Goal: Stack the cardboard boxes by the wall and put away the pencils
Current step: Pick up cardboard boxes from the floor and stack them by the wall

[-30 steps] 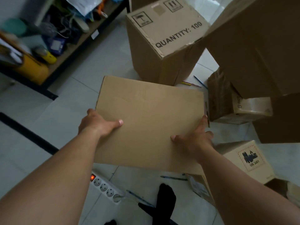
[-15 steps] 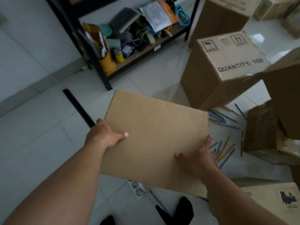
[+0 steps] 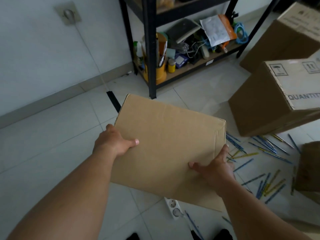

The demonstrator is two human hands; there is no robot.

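Observation:
I hold a plain brown cardboard box [image 3: 166,142] off the floor in front of me. My left hand [image 3: 114,142] grips its left side with the thumb on top. Its near right corner is gripped by my right hand [image 3: 214,167]. Several blue and yellow pencils [image 3: 256,158] lie scattered on the white tiles to the right. A larger box printed "QUANTITY" [image 3: 270,101] stands on the floor at the right, with another big box [image 3: 284,38] behind it. A small brown box [image 3: 310,168] sits at the right edge.
A black metal shelf [image 3: 150,49] full of clutter stands against the white wall [image 3: 43,49] ahead. A white power strip [image 3: 173,207] lies on the floor under the held box. A black strip [image 3: 113,101] runs across the tiles from the wall.
The view has swung left and up toward the wall and shelf. The held box moved with my hands in the same grip. The printed box and pencils slid toward the right of the view.

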